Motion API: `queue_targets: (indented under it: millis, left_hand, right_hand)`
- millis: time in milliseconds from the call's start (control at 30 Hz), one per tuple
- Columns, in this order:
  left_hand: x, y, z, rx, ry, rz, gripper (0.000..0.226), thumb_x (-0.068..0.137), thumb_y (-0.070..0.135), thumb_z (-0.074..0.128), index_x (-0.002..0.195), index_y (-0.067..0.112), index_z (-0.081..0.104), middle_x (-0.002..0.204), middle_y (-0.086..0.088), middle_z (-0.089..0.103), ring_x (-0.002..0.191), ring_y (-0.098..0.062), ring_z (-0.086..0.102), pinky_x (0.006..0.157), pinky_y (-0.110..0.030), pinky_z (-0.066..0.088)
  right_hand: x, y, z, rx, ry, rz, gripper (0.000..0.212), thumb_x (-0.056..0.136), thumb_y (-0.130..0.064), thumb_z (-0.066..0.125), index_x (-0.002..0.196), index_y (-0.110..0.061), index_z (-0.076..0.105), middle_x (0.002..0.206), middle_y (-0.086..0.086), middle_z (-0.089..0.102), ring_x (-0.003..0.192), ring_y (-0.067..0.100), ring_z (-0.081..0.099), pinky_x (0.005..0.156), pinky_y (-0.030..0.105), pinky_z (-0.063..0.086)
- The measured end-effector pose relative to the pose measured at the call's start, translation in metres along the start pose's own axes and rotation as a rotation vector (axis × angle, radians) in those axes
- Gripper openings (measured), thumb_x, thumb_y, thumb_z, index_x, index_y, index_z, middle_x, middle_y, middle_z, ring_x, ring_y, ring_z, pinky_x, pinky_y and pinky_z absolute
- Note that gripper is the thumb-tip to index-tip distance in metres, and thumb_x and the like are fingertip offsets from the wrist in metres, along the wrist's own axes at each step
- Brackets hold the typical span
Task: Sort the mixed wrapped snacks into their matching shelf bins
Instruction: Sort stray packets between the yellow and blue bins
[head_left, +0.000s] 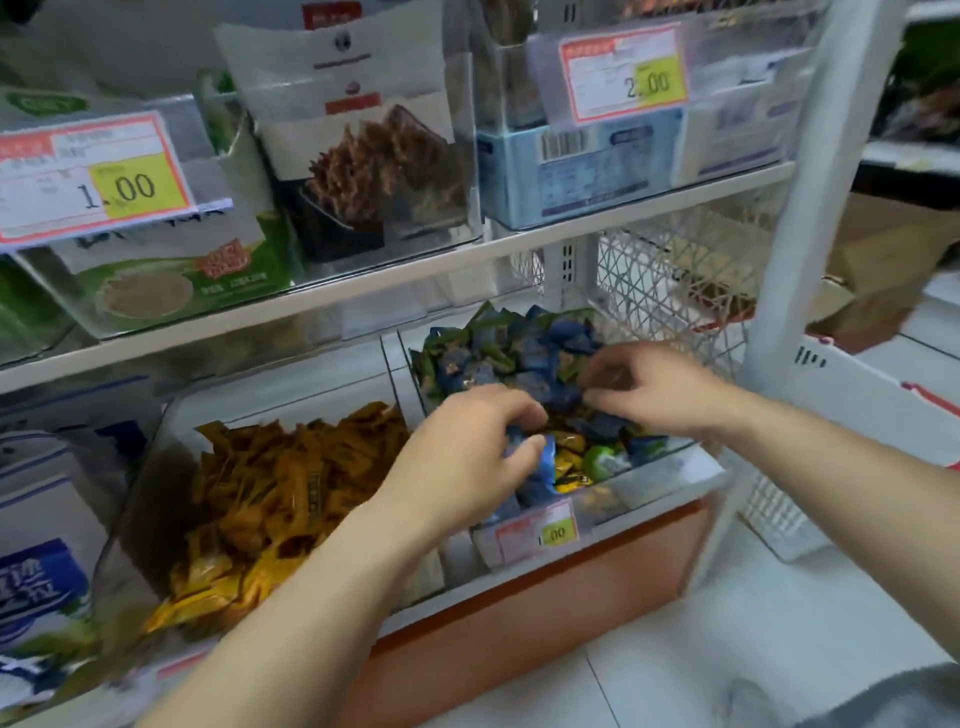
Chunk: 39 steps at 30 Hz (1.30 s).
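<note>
Both hands reach into the right-hand bin (654, 480), where blue, green and yellow wrapped snacks lie mixed. The left hand (462, 457) curls round a bunch of blue packets (535, 467) at the front. The right hand (657, 389) digs curled fingers into the pile further back; whether it pinches anything I cannot tell. The stray yellow packets (569, 467) sit just right of the left hand's fingertips, nearer it than the right hand. Their likely home, the left-hand bin (150, 483) of orange-yellow snacks (280, 493), lies directly leftward.
</note>
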<state>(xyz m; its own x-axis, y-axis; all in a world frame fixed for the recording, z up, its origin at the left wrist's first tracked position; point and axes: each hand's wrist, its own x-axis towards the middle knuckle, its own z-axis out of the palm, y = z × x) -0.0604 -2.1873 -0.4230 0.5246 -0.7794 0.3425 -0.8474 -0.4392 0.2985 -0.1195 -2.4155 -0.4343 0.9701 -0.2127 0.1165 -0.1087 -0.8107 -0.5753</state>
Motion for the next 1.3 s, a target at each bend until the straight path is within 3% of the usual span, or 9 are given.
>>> queue_targets:
  millis: [100, 200, 333, 500, 667, 767, 967, 1167, 1300]
  left_hand:
    - [0.021, 0.003, 0.017, 0.143, -0.087, 0.035, 0.029, 0.089, 0.045, 0.062, 0.116, 0.034, 0.065, 0.109, 0.011, 0.067, 0.103, -0.012, 0.061, 0.083, -0.034, 0.054]
    - [0.033, -0.003, 0.028, 0.250, -0.337, -0.079, 0.039, 0.083, 0.053, 0.066, 0.119, 0.037, 0.064, 0.105, 0.006, 0.070, 0.096, -0.018, 0.064, 0.077, -0.034, 0.054]
    - [0.040, -0.013, 0.031, 0.310, -0.393, -0.097, 0.038, 0.075, 0.046, 0.071, 0.111, 0.038, 0.065, 0.096, 0.008, 0.068, 0.087, -0.017, 0.061, 0.072, -0.032, 0.054]
    - [0.042, -0.026, 0.025, 0.275, -0.472, -0.096, 0.024, 0.080, 0.047, 0.065, 0.099, 0.033, 0.071, 0.087, 0.009, 0.068, 0.079, -0.012, 0.062, 0.069, -0.034, 0.056]
    - [0.039, -0.028, 0.035, 0.351, -0.388, -0.123, 0.034, 0.084, 0.054, 0.058, 0.077, 0.024, 0.072, 0.065, 0.003, 0.063, 0.062, -0.013, 0.058, 0.051, -0.026, 0.046]
    - [0.041, -0.028, 0.037, 0.328, -0.369, -0.136, 0.027, 0.076, 0.053, 0.068, 0.092, 0.031, 0.064, 0.075, 0.009, 0.061, 0.070, -0.012, 0.058, 0.052, -0.025, 0.040]
    - [0.046, -0.025, 0.047, 0.241, -0.460, -0.110, 0.072, 0.070, 0.044, 0.074, 0.134, 0.037, 0.041, 0.111, 0.005, 0.065, 0.093, -0.020, 0.061, 0.074, -0.033, 0.054]
    - [0.058, -0.023, 0.056, 0.211, -0.517, -0.107, 0.046, 0.079, 0.044, 0.072, 0.121, 0.031, 0.058, 0.112, 0.003, 0.064, 0.093, -0.018, 0.058, 0.070, -0.028, 0.043]
    - [0.062, -0.026, 0.060, 0.199, -0.627, -0.072, 0.048, 0.084, 0.049, 0.070, 0.129, 0.037, 0.058, 0.120, 0.008, 0.064, 0.104, -0.018, 0.059, 0.083, -0.030, 0.049]
  right_hand:
    - [-0.002, 0.000, 0.015, -0.027, -0.158, -0.044, 0.019, 0.090, -0.026, 0.065, 0.108, -0.022, 0.069, 0.103, -0.003, 0.072, 0.095, 0.016, 0.066, 0.086, 0.034, 0.052]
    - [0.002, -0.004, 0.029, -0.112, -0.238, -0.051, 0.036, 0.087, -0.030, 0.067, 0.122, -0.021, 0.063, 0.117, 0.000, 0.067, 0.105, 0.019, 0.062, 0.089, 0.033, 0.049]
    - [0.011, -0.002, 0.042, -0.290, -0.360, -0.028, 0.062, 0.075, -0.045, 0.076, 0.132, -0.026, 0.056, 0.122, -0.002, 0.065, 0.103, 0.020, 0.061, 0.085, 0.030, 0.051]
    - [0.019, -0.007, 0.044, -0.534, -0.231, -0.101, 0.046, 0.072, -0.060, 0.073, 0.106, -0.030, 0.066, 0.084, -0.006, 0.062, 0.080, 0.020, 0.059, 0.067, 0.031, 0.049]
    - [0.015, 0.001, 0.033, -0.357, -0.129, -0.133, 0.023, 0.082, -0.050, 0.067, 0.095, -0.032, 0.063, 0.090, -0.005, 0.063, 0.085, 0.020, 0.058, 0.068, 0.031, 0.048]
    - [0.010, 0.008, 0.020, -0.270, 0.029, -0.126, 0.018, 0.084, -0.046, 0.067, 0.088, -0.029, 0.061, 0.079, -0.007, 0.059, 0.075, 0.019, 0.055, 0.063, 0.031, 0.043]
    - [0.004, 0.011, 0.012, -0.119, 0.228, -0.074, 0.006, 0.084, -0.032, 0.071, 0.083, -0.028, 0.066, 0.066, -0.008, 0.058, 0.062, 0.012, 0.050, 0.052, 0.024, 0.033]
    - [0.003, 0.014, 0.010, -0.114, 0.208, -0.056, 0.012, 0.083, -0.032, 0.072, 0.082, -0.022, 0.067, 0.060, -0.007, 0.052, 0.056, 0.005, 0.045, 0.052, 0.027, 0.031]
    - [0.002, 0.015, 0.006, -0.058, 0.200, -0.042, 0.015, 0.082, -0.033, 0.074, 0.078, -0.022, 0.065, 0.058, -0.006, 0.055, 0.053, 0.002, 0.047, 0.047, 0.019, 0.028]
